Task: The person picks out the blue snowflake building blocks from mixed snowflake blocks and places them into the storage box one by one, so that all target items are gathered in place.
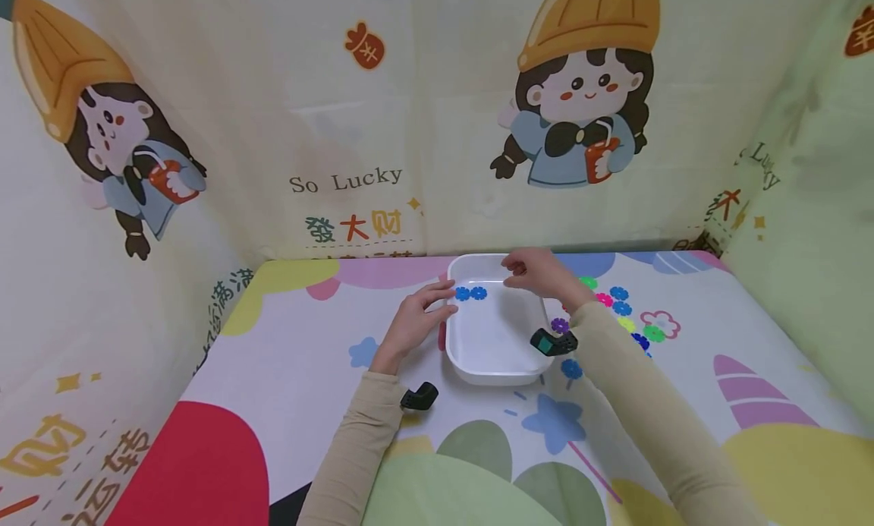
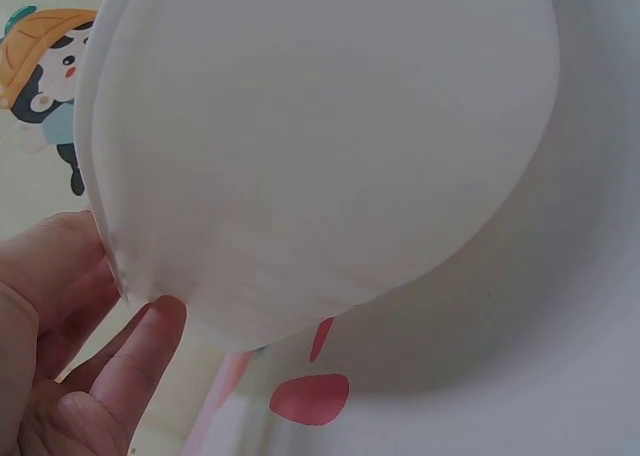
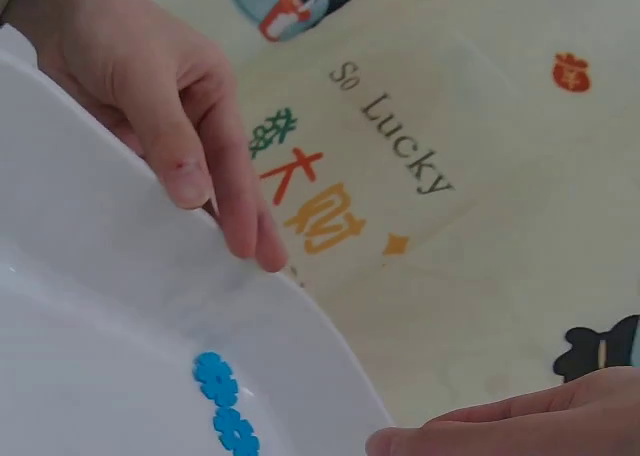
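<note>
White tray (image 1: 495, 363) between both hands' fingertips (image 1: 447, 289)

Cartoon-print curtains (image 1: 410, 131) enclose table (image 1: 273, 374) — patterned cloth.

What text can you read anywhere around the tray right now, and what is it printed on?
"So Lucky": back curtain, also seen in the right wrist view.
"發大财": back curtain, under "So Lucky".
"Lucky", partly cut off: right curtain.
"满满": left curtain.
"财" and "转", large orange characters: left curtain, lower edge.
Other characters are too cropped to read.
White tray: no text.
</note>
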